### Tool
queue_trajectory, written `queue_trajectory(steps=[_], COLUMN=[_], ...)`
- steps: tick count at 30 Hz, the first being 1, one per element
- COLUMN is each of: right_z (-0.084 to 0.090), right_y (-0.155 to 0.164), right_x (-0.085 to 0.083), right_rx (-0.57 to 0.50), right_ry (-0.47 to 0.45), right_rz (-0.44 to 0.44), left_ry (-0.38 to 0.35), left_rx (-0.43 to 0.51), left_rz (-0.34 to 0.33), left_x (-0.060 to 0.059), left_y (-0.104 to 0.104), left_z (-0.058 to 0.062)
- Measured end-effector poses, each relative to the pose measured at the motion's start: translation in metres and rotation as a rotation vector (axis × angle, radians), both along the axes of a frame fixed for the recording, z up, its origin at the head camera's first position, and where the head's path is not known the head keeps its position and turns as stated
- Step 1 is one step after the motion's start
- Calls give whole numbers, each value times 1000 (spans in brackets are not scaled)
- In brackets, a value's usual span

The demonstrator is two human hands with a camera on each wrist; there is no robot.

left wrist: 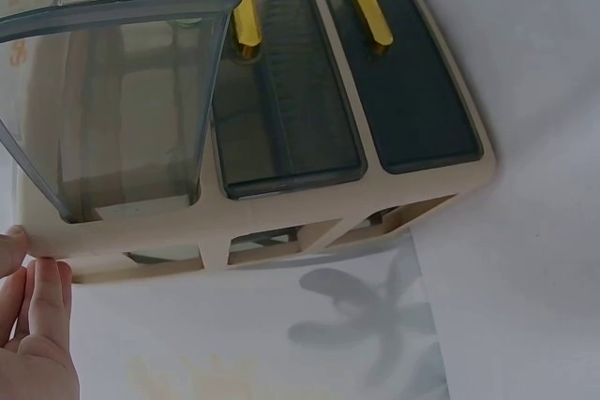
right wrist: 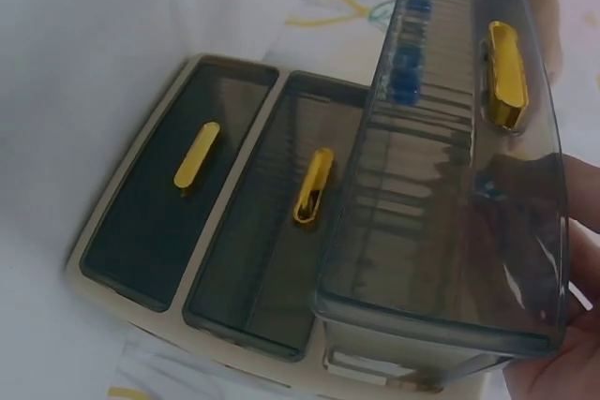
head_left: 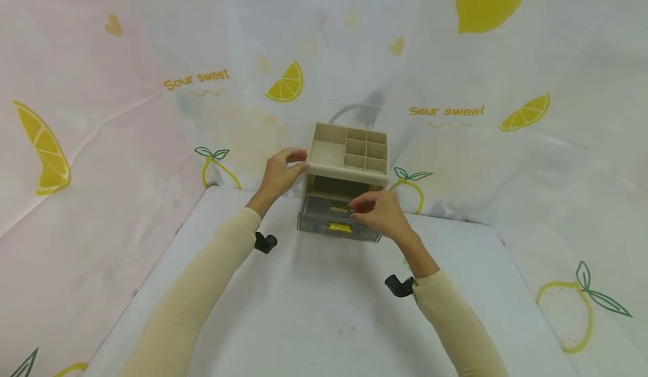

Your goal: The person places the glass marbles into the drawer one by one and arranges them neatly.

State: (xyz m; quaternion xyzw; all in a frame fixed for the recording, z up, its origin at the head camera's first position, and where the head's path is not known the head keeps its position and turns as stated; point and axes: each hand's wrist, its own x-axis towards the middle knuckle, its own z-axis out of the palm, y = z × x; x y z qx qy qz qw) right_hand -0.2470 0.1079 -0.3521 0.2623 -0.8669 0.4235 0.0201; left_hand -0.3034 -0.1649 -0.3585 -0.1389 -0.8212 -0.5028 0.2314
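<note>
Lemon-print cloth [head_left: 506, 157] hanging as a backdrop behind and to both sides, draping down onto the bench [head_left: 324, 309]. Bench spreading wide and bare in front, its near half lying open between the two sleeves, with free room left and right of the organizer [head_left: 346, 163]. Organizer standing near the bench's far edge, close against the cloth; beige frame, divided tray on top, three smoky drawers below with yellow handles. Top drawer [right wrist: 450, 194] sticking out well past the frame's front edge; the other two [right wrist: 253, 231] sitting flush. Small blue items showing dimly through the top drawer's wall.

Left hand [head_left: 280, 171] gripping the organizer's upper left edge, fingers curling over the tray rim, thumb [left wrist: 11, 248] pressing the frame corner in the left wrist view. Right hand [head_left: 379, 211] resting at the pulled drawer's front, fingers bent around its right end, palm [right wrist: 562, 362] showing beneath that corner; clamped on the drawer.
</note>
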Motion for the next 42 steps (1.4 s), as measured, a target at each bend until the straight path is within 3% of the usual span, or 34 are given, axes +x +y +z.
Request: queue_trajectory(steps=[8, 16, 22, 29, 36, 42], right_z=[10, 19, 24, 29, 26, 20], right_y=[0, -2, -6, -10, -9, -6], right_x=[-7, -17, -21, -24, -23, -19], right_rx=[168, 324, 438, 550, 555, 402], right_ry=[-40, -80, -123, -115, -108, -34], right_rz=[45, 171, 195, 258, 260, 242], left_ry=[10, -3, -12, 0, -14, -10], left_rx=[-1, -2, -7, 2, 9, 19], left_rz=[-17, -14, -14, -12, -19, -5], left_x=[-4, -4, -5, -6, -6, -2], left_y=[2, 0, 0, 1, 1, -1], left_z=[4, 3, 1, -1, -3, -3])
